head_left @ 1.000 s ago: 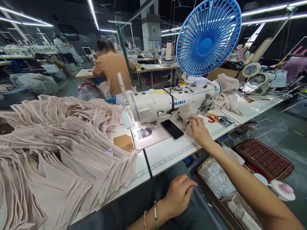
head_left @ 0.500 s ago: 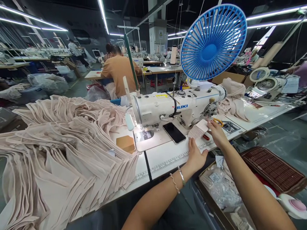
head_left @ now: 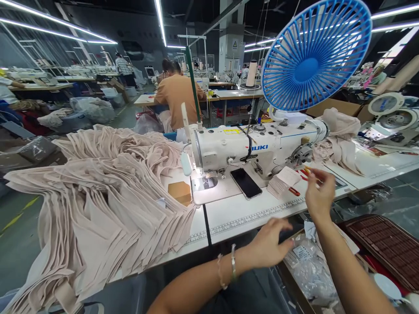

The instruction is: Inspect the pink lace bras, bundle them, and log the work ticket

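My right hand [head_left: 320,195] is over the table right of the sewing machine [head_left: 242,146], its fingers pinched on the yellow handle of a pair of scissors [head_left: 307,170]; most of the scissors is hidden. My left hand [head_left: 270,244] hovers at the table's front edge, slightly blurred, thumb and fingers apart and holding nothing. A stack of small beige fabric pieces [head_left: 283,182] lies on the table left of my right hand. Beside the stack lies a small red-handled tool [head_left: 294,191]. A black phone [head_left: 246,183] rests on the machine bed.
Large layered beige fabric pieces [head_left: 108,205] cover the left of the table. A brown card [head_left: 180,193] lies near the needle. A blue fan [head_left: 316,56] stands above the machine. Below right is a box of plastic-wrapped material [head_left: 316,266]. A person in orange [head_left: 180,98] sits ahead.
Both hands have let go of the small fabric stack, which now lies on the table. My left hand drew back toward me; my right moved to the scissors. The view shifted left.
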Action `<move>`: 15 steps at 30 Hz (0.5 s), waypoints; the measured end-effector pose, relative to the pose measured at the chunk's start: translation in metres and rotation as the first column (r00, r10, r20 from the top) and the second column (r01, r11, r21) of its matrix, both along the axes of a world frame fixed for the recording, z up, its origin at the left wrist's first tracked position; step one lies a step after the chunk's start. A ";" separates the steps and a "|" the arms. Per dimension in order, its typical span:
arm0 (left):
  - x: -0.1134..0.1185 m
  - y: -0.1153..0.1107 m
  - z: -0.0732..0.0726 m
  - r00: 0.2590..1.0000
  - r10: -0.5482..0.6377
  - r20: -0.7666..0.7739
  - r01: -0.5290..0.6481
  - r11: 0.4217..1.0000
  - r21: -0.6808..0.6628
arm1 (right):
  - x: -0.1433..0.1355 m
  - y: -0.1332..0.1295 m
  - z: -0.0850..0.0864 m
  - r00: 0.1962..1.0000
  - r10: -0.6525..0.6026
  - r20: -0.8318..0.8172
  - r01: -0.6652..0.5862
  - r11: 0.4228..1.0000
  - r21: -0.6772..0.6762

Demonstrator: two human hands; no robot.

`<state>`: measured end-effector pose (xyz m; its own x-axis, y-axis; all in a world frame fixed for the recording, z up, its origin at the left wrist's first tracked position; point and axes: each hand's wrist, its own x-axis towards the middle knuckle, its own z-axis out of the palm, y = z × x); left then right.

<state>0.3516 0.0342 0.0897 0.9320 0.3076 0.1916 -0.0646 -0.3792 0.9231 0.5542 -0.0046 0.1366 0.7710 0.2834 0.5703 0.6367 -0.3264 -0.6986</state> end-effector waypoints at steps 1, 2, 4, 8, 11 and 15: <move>-0.023 0.001 -0.008 0.993 -0.117 -0.015 0.117 0.992 0.040 | -0.016 -0.013 -0.010 0.997 -0.067 0.038 0.066 0.997 0.042; -0.046 0.003 -0.018 0.972 -0.227 -0.056 0.231 0.971 0.066 | -0.035 -0.026 -0.024 0.994 -0.092 0.066 0.088 0.994 0.060; -0.092 0.007 -0.043 0.925 -0.334 -0.180 0.349 0.935 0.060 | -0.078 -0.051 -0.067 0.994 0.077 0.075 -0.075 0.997 -0.027; -0.165 0.020 -0.093 0.851 0.152 -0.503 -0.077 0.983 0.167 | -0.149 -0.079 -0.163 0.853 0.522 -0.024 -0.490 0.783 -0.384; -0.207 0.031 -0.123 0.657 0.513 -0.553 -0.366 0.857 0.361 | -0.165 -0.089 -0.202 0.844 0.536 -0.026 -0.505 0.777 -0.376; -0.253 0.036 -0.149 0.486 0.706 -0.515 -0.514 0.708 0.485 | -0.164 -0.101 -0.201 0.816 0.556 -0.157 -0.573 0.746 -0.339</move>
<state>0.0983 0.0703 -0.0598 0.4299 0.8814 -0.1958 0.8160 -0.2865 0.5020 0.3905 -0.1058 -0.0640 0.4264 0.8488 0.3124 0.7567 -0.1456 -0.6374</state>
